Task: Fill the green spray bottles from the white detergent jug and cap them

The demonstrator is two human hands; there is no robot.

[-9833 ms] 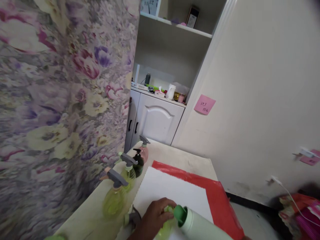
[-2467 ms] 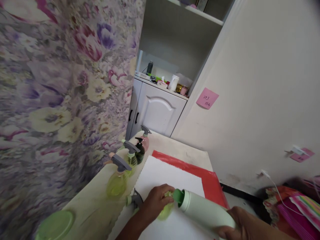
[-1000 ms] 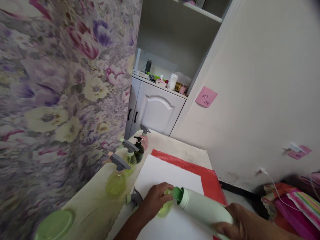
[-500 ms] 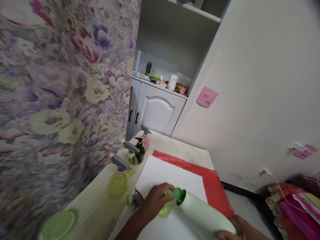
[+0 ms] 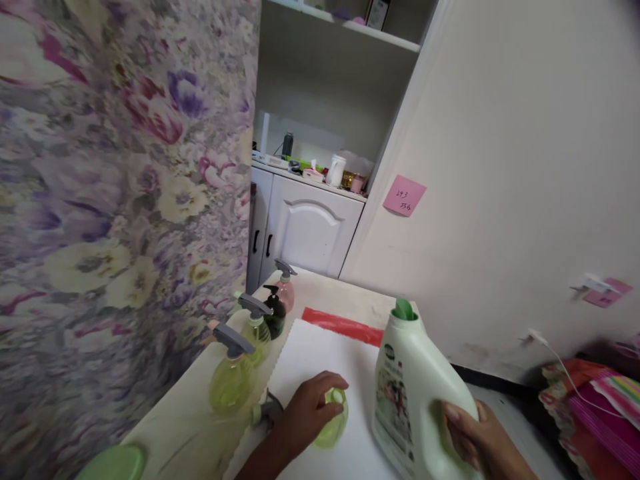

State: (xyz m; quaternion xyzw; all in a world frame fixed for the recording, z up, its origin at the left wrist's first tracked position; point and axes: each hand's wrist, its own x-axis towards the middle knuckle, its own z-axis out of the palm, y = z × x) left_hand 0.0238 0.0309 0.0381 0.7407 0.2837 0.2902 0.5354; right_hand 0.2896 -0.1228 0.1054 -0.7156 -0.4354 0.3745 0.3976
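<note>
My left hand grips a small translucent green bottle with an open neck, standing on a white mat. A grey spray head lies on the mat just left of that hand. My right hand holds a large pale green detergent jug upright, its green spout pointing up, to the right of the small bottle.
Two green spray bottles, a dark pump bottle and a pink spray bottle line the table's left edge by a floral curtain. A green lid lies near left. Red sheet lies under the mat. White cabinet behind.
The jug was tilted with its spout at the small bottle's neck; now my right hand has tipped it back upright and away. My left hand stays on the small bottle.
</note>
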